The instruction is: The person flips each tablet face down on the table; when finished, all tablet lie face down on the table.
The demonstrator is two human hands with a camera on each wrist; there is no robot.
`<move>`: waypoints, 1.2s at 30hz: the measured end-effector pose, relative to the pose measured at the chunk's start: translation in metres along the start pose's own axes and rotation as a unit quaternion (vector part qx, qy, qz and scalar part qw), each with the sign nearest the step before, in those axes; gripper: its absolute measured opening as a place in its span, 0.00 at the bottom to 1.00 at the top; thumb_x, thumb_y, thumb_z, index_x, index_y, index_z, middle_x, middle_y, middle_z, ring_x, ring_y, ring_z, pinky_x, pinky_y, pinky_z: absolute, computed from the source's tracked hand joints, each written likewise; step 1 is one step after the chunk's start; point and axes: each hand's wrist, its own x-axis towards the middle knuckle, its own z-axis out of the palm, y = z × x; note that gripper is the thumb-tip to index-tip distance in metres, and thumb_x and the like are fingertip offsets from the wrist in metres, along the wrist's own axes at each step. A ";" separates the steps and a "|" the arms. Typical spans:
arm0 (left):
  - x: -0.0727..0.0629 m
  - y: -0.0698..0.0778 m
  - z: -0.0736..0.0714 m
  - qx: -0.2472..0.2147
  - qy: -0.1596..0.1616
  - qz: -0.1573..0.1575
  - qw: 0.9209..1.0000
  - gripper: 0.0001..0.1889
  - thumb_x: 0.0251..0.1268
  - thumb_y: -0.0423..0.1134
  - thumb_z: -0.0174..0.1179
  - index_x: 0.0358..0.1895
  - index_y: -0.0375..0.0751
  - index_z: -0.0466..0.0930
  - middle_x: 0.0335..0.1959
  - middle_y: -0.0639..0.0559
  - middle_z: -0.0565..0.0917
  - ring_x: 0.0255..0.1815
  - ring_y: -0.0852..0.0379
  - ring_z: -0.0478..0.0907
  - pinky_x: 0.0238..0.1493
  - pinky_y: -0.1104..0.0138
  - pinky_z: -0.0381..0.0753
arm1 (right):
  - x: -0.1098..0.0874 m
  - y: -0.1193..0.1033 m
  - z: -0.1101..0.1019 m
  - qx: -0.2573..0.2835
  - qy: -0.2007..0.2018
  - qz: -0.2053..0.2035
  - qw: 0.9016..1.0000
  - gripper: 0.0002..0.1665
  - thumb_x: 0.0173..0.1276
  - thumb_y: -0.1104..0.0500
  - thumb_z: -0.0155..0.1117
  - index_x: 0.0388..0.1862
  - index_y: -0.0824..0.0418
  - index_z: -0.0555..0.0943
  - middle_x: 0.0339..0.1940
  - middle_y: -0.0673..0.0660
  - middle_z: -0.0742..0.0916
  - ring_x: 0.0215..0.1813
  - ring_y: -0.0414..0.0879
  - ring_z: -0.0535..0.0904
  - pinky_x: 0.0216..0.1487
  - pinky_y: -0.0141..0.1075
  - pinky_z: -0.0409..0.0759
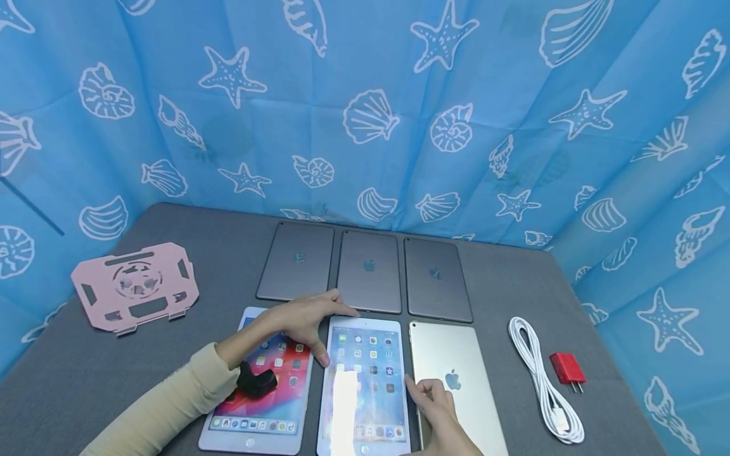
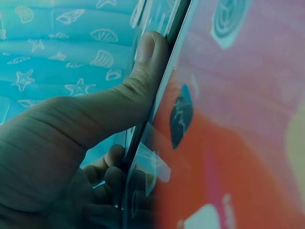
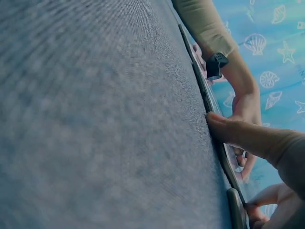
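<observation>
A white-framed tablet lies face up at the front middle, its screen lit with app icons and a bright reflection. My left hand spans its upper left corner, fingers at the top edge and thumb along the left side. At the lower right, my right hand holds the same tablet's edges; its thumb is on the near edge. A second lit tablet with a red and blue screen lies under my left forearm. Right of the middle one is a gold tablet, back up, partly behind my right hand.
Three dark grey tablets lie back up in a row behind. A pink stand is at the left. A coiled white cable and a red plug adapter lie at the right. Blue shell-print curtain hangs behind.
</observation>
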 end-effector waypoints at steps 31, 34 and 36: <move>0.001 0.010 0.006 -0.020 0.035 0.019 0.999 0.57 0.37 0.58 0.84 0.77 0.64 0.64 0.63 0.55 0.76 0.59 0.55 0.74 0.57 0.57 0.76 | -0.003 0.017 0.001 0.156 0.059 -0.261 0.951 0.69 0.46 0.48 0.83 0.84 0.55 0.55 0.57 0.59 0.61 0.50 0.40 0.66 0.35 0.30 0.77; 0.003 0.014 0.007 -0.021 0.037 0.021 0.999 0.57 0.38 0.58 0.84 0.78 0.64 0.63 0.63 0.54 0.75 0.54 0.57 0.73 0.52 0.61 0.75 | -0.003 0.021 -0.002 0.156 0.048 -0.283 0.945 0.69 0.50 0.46 0.83 0.85 0.50 0.52 0.59 0.54 0.60 0.53 0.39 0.65 0.39 0.31 0.79; 0.005 0.017 0.008 -0.023 0.040 0.023 0.999 0.57 0.39 0.57 0.84 0.78 0.64 0.62 0.63 0.54 0.75 0.51 0.58 0.72 0.49 0.64 0.74 | -0.003 0.023 -0.005 0.155 0.043 -0.293 0.942 0.69 0.52 0.44 0.82 0.86 0.51 0.51 0.61 0.51 0.59 0.54 0.39 0.64 0.42 0.31 0.79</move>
